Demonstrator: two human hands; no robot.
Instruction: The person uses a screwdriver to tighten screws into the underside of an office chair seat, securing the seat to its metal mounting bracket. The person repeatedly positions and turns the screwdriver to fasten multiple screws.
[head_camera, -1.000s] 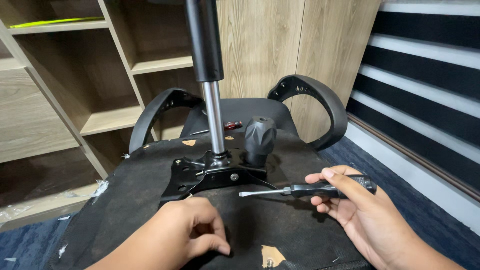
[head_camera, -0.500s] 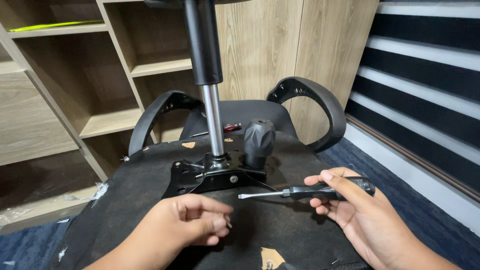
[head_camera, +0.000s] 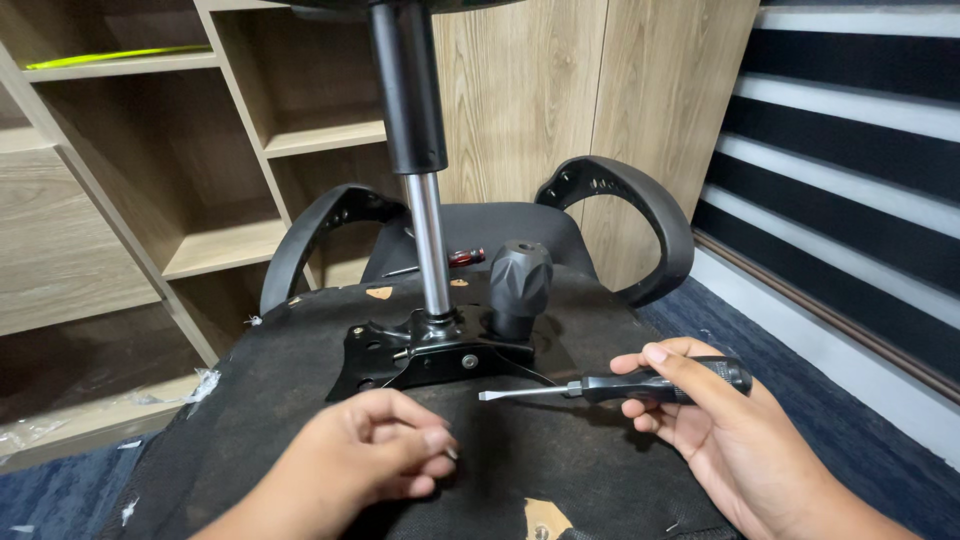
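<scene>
— Just in front of the black metal plate (head_camera: 420, 352) bolted to the upturned chair seat (head_camera: 560, 460), what are the hands doing?

— The left hand (head_camera: 365, 465) rests on the seat's dark underside fabric, knuckles up, fingers curled in with thumb and fingertips pinched together. Whether anything small sits between them I cannot tell. The right hand (head_camera: 700, 420) lies to the right of the plate, palm partly up, fingers and thumb closed round the black handle of a flat-blade screwdriver (head_camera: 620, 385).

— And the screwdriver's position?

— Held nearly level, its tip pointing left toward the plate's front edge, close to it but apart.

— What stands on the plate?

— The gas-lift column (head_camera: 420, 170) rises straight up from it, and a black ribbed knob (head_camera: 518, 280) sits just right of the column.

— Anything hard to make out?

— The column's top is cut off by the upper edge. Behind the plate a second, red-handled screwdriver (head_camera: 450, 260) is half hidden by the column. Both forearms run out of the bottom edge.
</scene>
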